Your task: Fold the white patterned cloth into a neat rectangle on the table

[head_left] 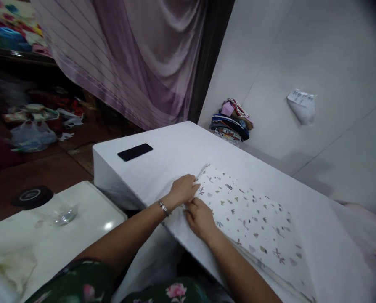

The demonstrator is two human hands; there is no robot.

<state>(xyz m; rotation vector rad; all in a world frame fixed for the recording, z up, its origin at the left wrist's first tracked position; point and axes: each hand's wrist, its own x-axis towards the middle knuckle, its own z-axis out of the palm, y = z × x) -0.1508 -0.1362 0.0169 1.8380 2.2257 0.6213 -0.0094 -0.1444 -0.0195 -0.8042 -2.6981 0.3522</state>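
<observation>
A white cloth (247, 214) printed with small leaf-like motifs lies folded flat in layers on a white-covered table (169, 145). At its near left end, my left hand (183, 189) has its fingers curled onto the cloth's edge; a metal bracelet is on that wrist. Just below and to the right, my right hand (202, 219) grips the same edge, thumb and fingers close together. Both hands almost touch each other. The fingertips are partly hidden, and so is the bit of edge between them.
A black phone (135, 152) lies near the table's far left corner. Folded clothes (230, 122) are stacked by the wall. At lower left stands a white stand (90, 210) with a glass object (65, 215) on it. A purple curtain (137, 54) hangs behind.
</observation>
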